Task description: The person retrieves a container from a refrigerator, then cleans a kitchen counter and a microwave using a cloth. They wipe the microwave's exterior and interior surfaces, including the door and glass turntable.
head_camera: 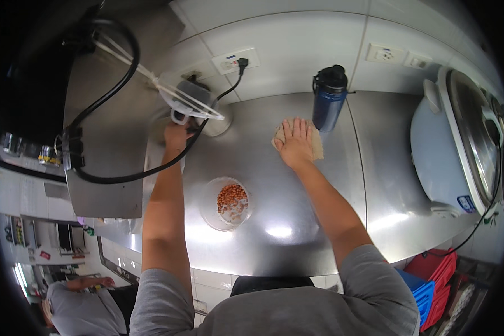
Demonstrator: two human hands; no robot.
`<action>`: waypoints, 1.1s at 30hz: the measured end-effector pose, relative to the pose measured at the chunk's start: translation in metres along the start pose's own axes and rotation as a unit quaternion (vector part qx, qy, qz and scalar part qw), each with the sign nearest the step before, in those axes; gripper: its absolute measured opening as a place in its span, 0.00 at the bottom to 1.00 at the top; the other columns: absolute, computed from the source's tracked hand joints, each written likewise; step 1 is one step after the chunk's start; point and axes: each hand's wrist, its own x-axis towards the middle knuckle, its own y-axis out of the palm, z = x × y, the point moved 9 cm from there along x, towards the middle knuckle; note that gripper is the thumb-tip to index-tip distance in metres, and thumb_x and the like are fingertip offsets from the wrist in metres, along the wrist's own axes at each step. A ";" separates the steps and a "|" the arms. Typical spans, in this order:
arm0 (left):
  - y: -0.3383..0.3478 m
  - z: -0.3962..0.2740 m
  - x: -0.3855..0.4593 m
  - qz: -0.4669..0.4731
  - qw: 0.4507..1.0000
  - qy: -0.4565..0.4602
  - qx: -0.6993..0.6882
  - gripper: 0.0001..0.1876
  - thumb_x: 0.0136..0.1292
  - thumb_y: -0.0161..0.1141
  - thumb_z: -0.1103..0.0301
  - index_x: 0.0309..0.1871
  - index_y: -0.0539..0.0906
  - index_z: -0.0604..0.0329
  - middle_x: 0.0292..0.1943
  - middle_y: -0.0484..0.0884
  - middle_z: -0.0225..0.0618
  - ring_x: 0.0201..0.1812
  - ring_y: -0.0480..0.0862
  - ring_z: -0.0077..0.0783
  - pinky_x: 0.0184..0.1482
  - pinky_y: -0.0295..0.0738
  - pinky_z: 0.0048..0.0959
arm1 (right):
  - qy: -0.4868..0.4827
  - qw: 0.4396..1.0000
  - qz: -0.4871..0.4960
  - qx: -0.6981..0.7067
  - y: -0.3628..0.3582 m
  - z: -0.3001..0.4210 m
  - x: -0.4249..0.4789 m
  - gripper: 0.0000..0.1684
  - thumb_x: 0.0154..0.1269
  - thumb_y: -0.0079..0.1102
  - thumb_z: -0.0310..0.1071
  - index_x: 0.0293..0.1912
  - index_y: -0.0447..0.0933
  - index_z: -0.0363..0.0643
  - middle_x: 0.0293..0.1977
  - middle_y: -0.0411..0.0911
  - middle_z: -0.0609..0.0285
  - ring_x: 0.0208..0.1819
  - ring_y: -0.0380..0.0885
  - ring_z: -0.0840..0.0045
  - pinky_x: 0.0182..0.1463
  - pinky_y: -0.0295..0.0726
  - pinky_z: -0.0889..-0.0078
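Observation:
My right hand [295, 145] lies flat on a beige cloth [317, 145], fingers slightly spread, pressing it against the stainless steel counter [273, 189]. Just beyond it, a dark blue bottle with a black lid [330, 101] stands upright. My left hand [177, 136] reaches to the back left, at the dark handle area of a metal container [220, 124]. A black cable and a clear plastic piece partly cover that spot, so its grip is unclear. Between my forearms sits a round clear plastic tub [208, 206] holding reddish-brown beans or nuts [232, 198].
A thick black cable [130, 179] loops over my left forearm. On the right stands a large light-blue cooker with a lid [439, 147]. Wall outlets [235, 61] line the tiles, one with a plug. Red and blue crates [430, 273] are below right. A co-worker [86, 306] stands lower left.

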 end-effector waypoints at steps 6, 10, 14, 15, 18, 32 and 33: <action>0.056 -0.004 -0.059 0.091 0.987 0.038 0.127 0.26 0.61 0.64 0.52 0.53 0.75 0.64 0.43 0.81 0.38 0.43 0.81 0.28 0.38 0.79 0.28 | -0.136 0.986 0.085 0.042 0.013 0.034 -0.079 0.38 0.68 0.46 0.50 0.71 0.50 0.47 0.72 0.41 0.48 0.74 0.39 0.60 0.75 0.36 0.57; 0.099 -0.017 -0.111 0.132 0.962 -0.031 0.236 0.25 0.61 0.64 0.55 0.55 0.75 0.64 0.41 0.81 0.36 0.42 0.80 0.27 0.43 0.77 0.29 | -0.022 0.997 0.022 0.065 -0.035 0.011 -0.123 0.40 0.64 0.54 0.45 0.70 0.53 0.42 0.72 0.46 0.48 0.73 0.45 0.60 0.74 0.42 0.53; 0.112 -0.022 -0.143 0.196 0.952 0.140 0.186 0.29 0.61 0.63 0.55 0.61 0.70 0.62 0.52 0.78 0.46 0.47 0.81 0.38 0.47 0.75 0.33 | -0.119 0.989 0.031 0.078 0.000 0.041 -0.123 0.39 0.61 0.58 0.42 0.67 0.57 0.37 0.68 0.53 0.44 0.72 0.49 0.58 0.74 0.46 0.56; 0.098 -0.037 -0.160 0.163 0.929 0.229 0.241 0.29 0.62 0.62 0.57 0.62 0.69 0.62 0.55 0.76 0.49 0.48 0.81 0.42 0.48 0.75 0.34 | -0.158 0.979 0.060 0.111 0.006 0.065 -0.114 0.38 0.62 0.57 0.42 0.66 0.57 0.35 0.68 0.54 0.42 0.72 0.49 0.58 0.74 0.47 0.57; 0.046 -0.031 -0.191 0.071 0.784 0.345 0.512 0.28 0.63 0.58 0.62 0.64 0.64 0.60 0.64 0.65 0.58 0.54 0.77 0.56 0.51 0.74 0.39 | -0.278 0.950 0.053 0.130 0.026 0.127 -0.069 0.37 0.63 0.54 0.42 0.66 0.57 0.33 0.67 0.55 0.41 0.71 0.50 0.58 0.74 0.47 0.61; -0.108 0.065 -0.249 0.064 0.976 -0.143 0.149 0.19 0.67 0.36 0.81 0.61 0.63 0.66 0.51 0.76 0.59 0.26 0.86 0.47 0.28 0.84 0.30 | -0.253 0.957 -0.016 0.142 0.103 0.247 0.101 0.31 0.63 0.50 0.46 0.63 0.64 0.43 0.64 0.60 0.42 0.68 0.54 0.50 0.70 0.51 0.48; -0.117 0.062 -0.244 0.060 0.979 -0.103 0.163 0.20 0.67 0.36 0.81 0.62 0.62 0.66 0.52 0.76 0.60 0.25 0.85 0.47 0.28 0.85 0.30 | -0.278 0.942 0.011 0.189 0.118 0.244 0.090 0.31 0.63 0.49 0.45 0.63 0.64 0.44 0.64 0.59 0.43 0.69 0.53 0.50 0.71 0.51 0.48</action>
